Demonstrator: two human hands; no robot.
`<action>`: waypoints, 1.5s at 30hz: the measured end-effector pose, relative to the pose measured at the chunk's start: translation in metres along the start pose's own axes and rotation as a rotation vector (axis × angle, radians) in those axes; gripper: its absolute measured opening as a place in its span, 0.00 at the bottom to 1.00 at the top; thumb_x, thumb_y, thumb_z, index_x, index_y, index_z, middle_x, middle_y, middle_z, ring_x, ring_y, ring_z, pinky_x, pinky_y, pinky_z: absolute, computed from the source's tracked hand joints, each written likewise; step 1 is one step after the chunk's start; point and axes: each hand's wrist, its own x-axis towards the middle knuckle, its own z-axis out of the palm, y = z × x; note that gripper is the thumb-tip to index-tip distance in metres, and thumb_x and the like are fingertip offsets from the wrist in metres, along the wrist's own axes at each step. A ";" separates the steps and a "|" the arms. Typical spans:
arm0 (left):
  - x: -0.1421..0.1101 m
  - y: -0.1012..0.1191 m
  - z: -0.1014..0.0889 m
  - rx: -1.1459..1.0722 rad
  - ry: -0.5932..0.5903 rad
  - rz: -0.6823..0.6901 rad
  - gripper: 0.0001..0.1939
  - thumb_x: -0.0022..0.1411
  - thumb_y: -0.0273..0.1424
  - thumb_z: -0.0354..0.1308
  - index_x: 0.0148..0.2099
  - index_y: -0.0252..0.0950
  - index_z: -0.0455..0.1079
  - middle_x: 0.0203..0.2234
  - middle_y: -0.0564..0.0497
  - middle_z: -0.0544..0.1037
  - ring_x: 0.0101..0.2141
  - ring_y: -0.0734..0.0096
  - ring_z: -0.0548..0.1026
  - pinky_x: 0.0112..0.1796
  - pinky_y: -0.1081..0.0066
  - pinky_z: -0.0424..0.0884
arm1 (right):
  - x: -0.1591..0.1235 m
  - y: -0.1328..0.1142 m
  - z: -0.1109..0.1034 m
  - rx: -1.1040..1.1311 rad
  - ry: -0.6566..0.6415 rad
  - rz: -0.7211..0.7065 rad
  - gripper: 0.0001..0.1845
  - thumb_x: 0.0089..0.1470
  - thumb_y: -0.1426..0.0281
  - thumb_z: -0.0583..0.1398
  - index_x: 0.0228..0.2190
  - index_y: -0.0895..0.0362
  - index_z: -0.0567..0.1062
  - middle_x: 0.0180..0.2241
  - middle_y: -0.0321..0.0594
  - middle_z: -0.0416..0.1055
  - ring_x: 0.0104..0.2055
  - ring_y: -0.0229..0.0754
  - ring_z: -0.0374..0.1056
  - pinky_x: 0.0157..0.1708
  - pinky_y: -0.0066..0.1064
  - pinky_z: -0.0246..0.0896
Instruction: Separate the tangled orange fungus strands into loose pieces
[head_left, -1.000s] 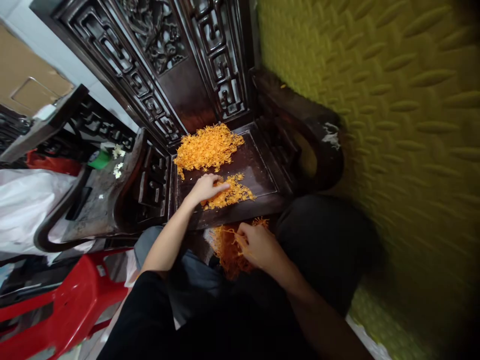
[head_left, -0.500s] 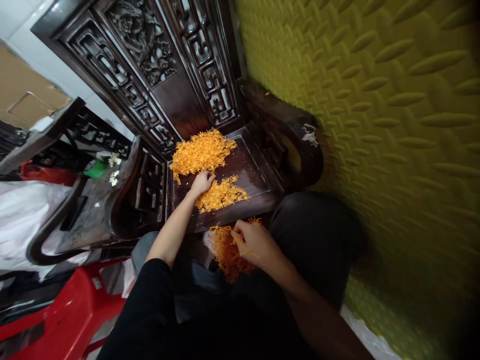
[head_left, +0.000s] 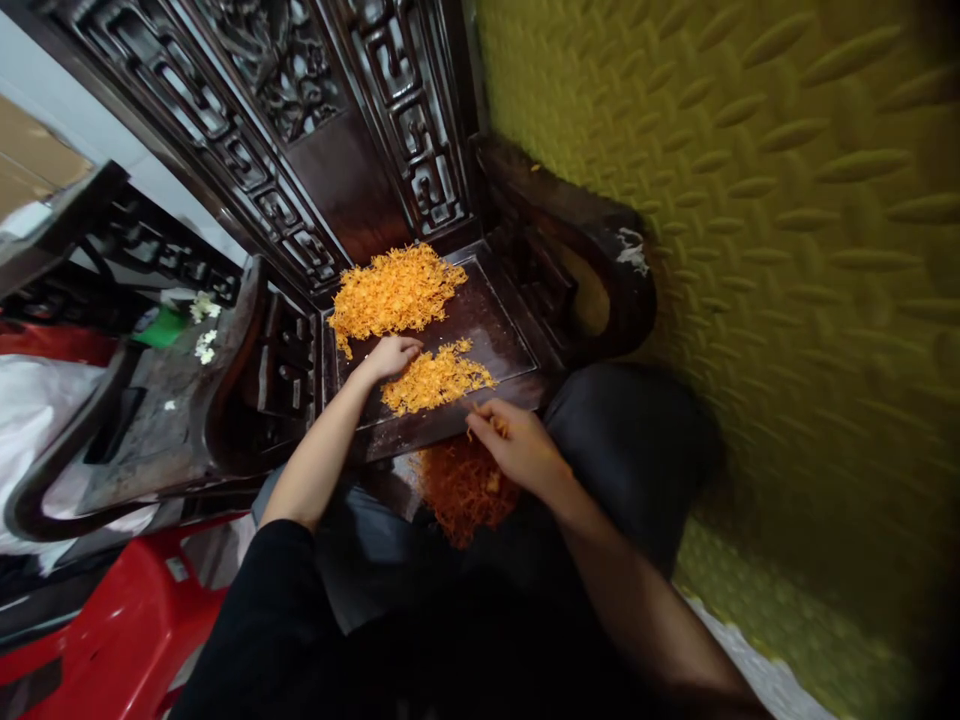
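My left hand is closed at the left edge of a small pile of thin orange-yellow pieces, its fingertips touching the pile or just above it. What it pinches, if anything, is too small to tell. Behind it lies a larger heap of the same pieces. My right hand is closed, with a few orange strands in its fingers. It hovers over the front edge of the wooden seat. Below it, between my legs, is a tangled bunch of darker orange strands.
The carved chair back rises behind the heap, with an armrest on the right by a yellow-green textured wall. Another dark wooden seat with small white flowers stands left. A red plastic chair is lower left.
My right hand has risen from the darker strands toward the seat's front edge, and the long strands over it no longer show. My left hand has shifted slightly along the small pile. The view has moved a little.
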 end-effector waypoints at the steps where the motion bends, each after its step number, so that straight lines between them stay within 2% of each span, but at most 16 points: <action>1: -0.008 0.005 -0.004 -0.023 0.051 0.009 0.18 0.69 0.32 0.54 0.55 0.34 0.79 0.53 0.45 0.82 0.54 0.60 0.78 0.59 0.67 0.67 | 0.002 -0.003 -0.003 0.144 0.026 0.023 0.14 0.61 0.57 0.59 0.30 0.55 0.72 0.24 0.33 0.68 0.25 0.36 0.62 0.27 0.27 0.52; 3: -0.031 0.025 -0.010 -0.107 0.174 0.046 0.22 0.73 0.36 0.50 0.62 0.33 0.74 0.59 0.42 0.78 0.59 0.60 0.75 0.63 0.63 0.63 | 0.005 -0.013 -0.010 0.462 0.017 0.091 0.17 0.60 0.52 0.60 0.32 0.53 0.69 0.18 0.26 0.57 0.18 0.33 0.49 0.21 0.27 0.44; 5: -0.061 0.056 -0.015 -0.405 0.261 0.223 0.23 0.75 0.41 0.48 0.59 0.32 0.74 0.55 0.41 0.80 0.54 0.61 0.78 0.60 0.63 0.69 | 0.006 -0.028 -0.018 0.716 -0.046 0.112 0.18 0.59 0.51 0.60 0.33 0.52 0.66 0.16 0.22 0.47 0.16 0.32 0.37 0.19 0.27 0.37; 7: -0.095 0.090 -0.017 -0.658 0.053 0.422 0.24 0.76 0.43 0.45 0.59 0.33 0.73 0.55 0.40 0.80 0.52 0.63 0.80 0.57 0.62 0.71 | 0.007 -0.044 -0.023 0.818 -0.082 0.077 0.17 0.58 0.51 0.61 0.34 0.50 0.65 0.16 0.21 0.44 0.16 0.32 0.34 0.18 0.27 0.36; 9: -0.123 0.116 -0.016 -0.685 -0.171 0.565 0.24 0.71 0.44 0.56 0.62 0.36 0.71 0.58 0.40 0.78 0.56 0.61 0.78 0.58 0.61 0.71 | 0.008 -0.057 -0.025 0.816 -0.063 0.026 0.18 0.58 0.50 0.60 0.33 0.49 0.63 0.16 0.22 0.42 0.16 0.32 0.34 0.17 0.27 0.37; 11: -0.141 0.129 -0.012 -0.648 -0.245 0.590 0.31 0.64 0.41 0.66 0.66 0.38 0.66 0.55 0.41 0.79 0.54 0.60 0.78 0.54 0.61 0.73 | 0.009 -0.065 -0.024 0.768 -0.017 -0.026 0.19 0.59 0.48 0.59 0.33 0.49 0.62 0.16 0.22 0.42 0.16 0.33 0.34 0.17 0.27 0.39; 16: -0.149 0.111 -0.003 -0.550 -0.327 0.471 0.17 0.67 0.39 0.63 0.54 0.36 0.73 0.36 0.48 0.83 0.35 0.68 0.80 0.42 0.66 0.74 | 0.012 -0.068 -0.029 0.641 0.104 -0.112 0.18 0.61 0.47 0.57 0.33 0.48 0.65 0.17 0.24 0.41 0.17 0.34 0.35 0.18 0.27 0.40; 19: -0.150 0.103 0.001 -0.549 -0.149 0.545 0.18 0.67 0.42 0.62 0.53 0.38 0.74 0.46 0.45 0.80 0.47 0.64 0.78 0.51 0.62 0.72 | 0.016 -0.068 -0.030 0.601 0.154 -0.200 0.18 0.63 0.47 0.56 0.36 0.47 0.69 0.18 0.26 0.40 0.17 0.35 0.34 0.17 0.28 0.39; 22: -0.153 0.108 0.009 -0.481 0.042 0.618 0.28 0.61 0.48 0.67 0.57 0.38 0.72 0.55 0.41 0.75 0.57 0.56 0.72 0.58 0.56 0.67 | 0.020 -0.071 -0.021 0.538 0.181 -0.228 0.19 0.65 0.46 0.53 0.37 0.46 0.71 0.20 0.27 0.39 0.18 0.36 0.35 0.18 0.28 0.42; 26: -0.154 0.114 0.014 -0.379 0.104 0.591 0.15 0.66 0.44 0.63 0.44 0.37 0.76 0.43 0.45 0.80 0.46 0.59 0.75 0.51 0.56 0.69 | 0.025 -0.076 -0.006 0.550 0.198 -0.202 0.17 0.66 0.48 0.53 0.38 0.46 0.71 0.21 0.29 0.47 0.19 0.37 0.44 0.20 0.28 0.50; 31: -0.156 0.098 -0.009 -0.806 -0.069 0.292 0.12 0.66 0.40 0.63 0.40 0.37 0.78 0.28 0.52 0.79 0.27 0.74 0.74 0.31 0.72 0.70 | 0.024 -0.053 -0.020 0.436 0.237 -0.202 0.16 0.64 0.49 0.58 0.41 0.47 0.69 0.30 0.32 0.67 0.30 0.37 0.68 0.31 0.29 0.68; 34: -0.157 0.084 -0.023 -0.982 -0.089 0.127 0.12 0.64 0.41 0.65 0.38 0.37 0.79 0.25 0.53 0.78 0.21 0.79 0.70 0.23 0.76 0.66 | 0.007 -0.031 -0.048 0.031 0.067 -0.113 0.27 0.51 0.52 0.70 0.48 0.50 0.72 0.43 0.40 0.77 0.42 0.43 0.76 0.39 0.35 0.73; 36: -0.157 0.077 -0.028 -1.011 -0.153 0.076 0.12 0.64 0.41 0.65 0.37 0.37 0.79 0.24 0.54 0.77 0.18 0.81 0.67 0.19 0.77 0.63 | -0.013 -0.028 -0.070 -0.329 -0.060 -0.075 0.30 0.46 0.54 0.73 0.47 0.54 0.76 0.42 0.44 0.80 0.39 0.46 0.77 0.37 0.36 0.74; 40: -0.157 0.077 -0.030 -0.933 -0.298 0.075 0.11 0.64 0.41 0.64 0.37 0.38 0.78 0.23 0.55 0.74 0.17 0.81 0.68 0.17 0.77 0.63 | -0.058 -0.065 -0.098 -0.589 -0.027 -0.069 0.16 0.58 0.52 0.65 0.37 0.51 0.81 0.25 0.37 0.78 0.20 0.40 0.70 0.20 0.31 0.63; 43: -0.157 0.085 -0.031 -0.848 -0.351 0.109 0.14 0.65 0.43 0.63 0.36 0.37 0.78 0.22 0.55 0.73 0.17 0.78 0.70 0.18 0.76 0.65 | -0.067 -0.105 -0.090 -0.662 0.111 -0.278 0.12 0.60 0.54 0.64 0.39 0.48 0.81 0.32 0.38 0.80 0.28 0.42 0.75 0.26 0.32 0.67; 45: -0.159 0.090 -0.032 -0.813 -0.376 0.115 0.15 0.65 0.44 0.62 0.37 0.37 0.78 0.22 0.55 0.74 0.17 0.78 0.70 0.19 0.76 0.65 | -0.053 -0.116 -0.071 -0.639 0.070 -0.410 0.15 0.62 0.58 0.64 0.48 0.49 0.78 0.40 0.41 0.81 0.38 0.45 0.77 0.38 0.36 0.70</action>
